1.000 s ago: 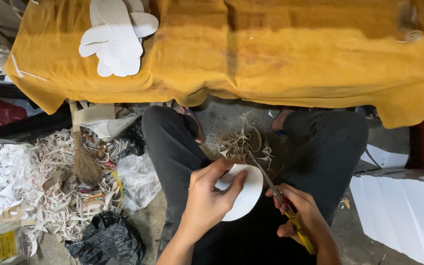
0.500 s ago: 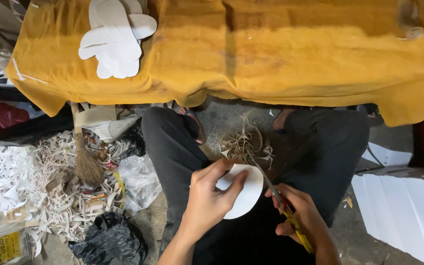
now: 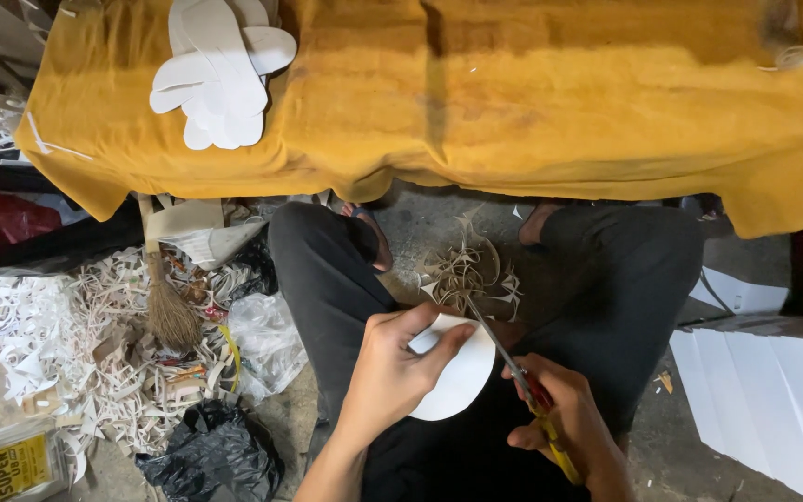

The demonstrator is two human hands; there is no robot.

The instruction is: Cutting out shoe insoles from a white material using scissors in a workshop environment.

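The white rounded cutout (image 3: 457,376) sits low in the centre of the view, above the person's lap and between both hands. The left hand (image 3: 392,372) holds it in a closed grip: the thumb lies across its upper face and the fingers curl behind its left edge. The right hand (image 3: 564,423) is closed around the yellow and red handles of a pair of scissors (image 3: 513,367). The blades run up and to the left and meet the right edge of the cutout; whether the blades are parted cannot be told.

Both legs, in dark trousers (image 3: 327,279), are spread apart. A small heap of pale curled offcuts (image 3: 467,270) lies on the floor between them, just beyond the cutout.

Further out, a counter draped in a mustard-yellow cloth (image 3: 513,93) spans the top of the view. A stack of white sole-shaped pieces (image 3: 216,74) rests on its left part. On the floor to the left lie a wide spread of white scraps (image 3: 58,344), a small broom (image 3: 167,307), a clear plastic bag (image 3: 267,339) and a black plastic bag (image 3: 211,451). A stack of white sheets (image 3: 773,390) stands at the right edge.
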